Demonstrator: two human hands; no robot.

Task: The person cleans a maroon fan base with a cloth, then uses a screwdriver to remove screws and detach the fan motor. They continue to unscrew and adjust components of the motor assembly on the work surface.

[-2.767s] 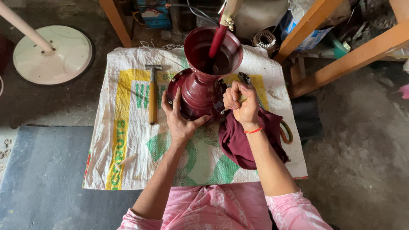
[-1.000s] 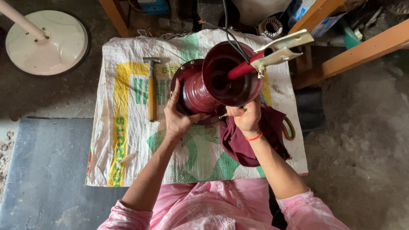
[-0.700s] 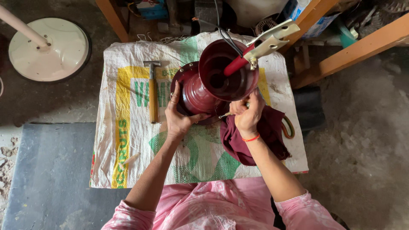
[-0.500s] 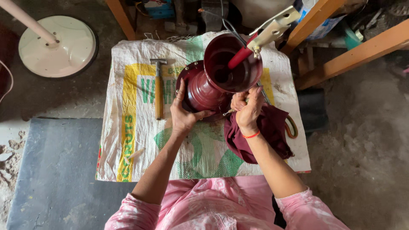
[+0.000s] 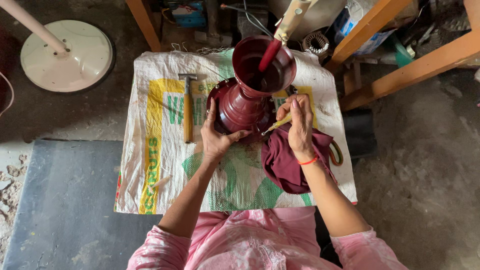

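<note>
the dark red metal housing [image 5: 247, 97], a wide flared base under an open cup, stands upright on the woven sack [image 5: 150, 165], just right of the hammer [image 5: 187, 112]. the left hand [image 5: 216, 137] curls around the base's near edge, while the right hand [image 5: 298, 125], fingers pinched shut on a thin yellow-handled tool [image 5: 277, 124], sets its tip at the rim. it looks rigid, fairly heavy and smooth-painted, so likely slippery; the broad base rim seems the safest hold.

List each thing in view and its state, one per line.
Maroon housing: upright on the sack, open at the top.
Left hand: gripping the housing's base.
Right hand: holding a screwdriver.
Screwdriver: tip at the base rim.
Hammer: lying flat, untouched.
Maroon cloth: crumpled under the right wrist.
Sack: spread flat.
</note>
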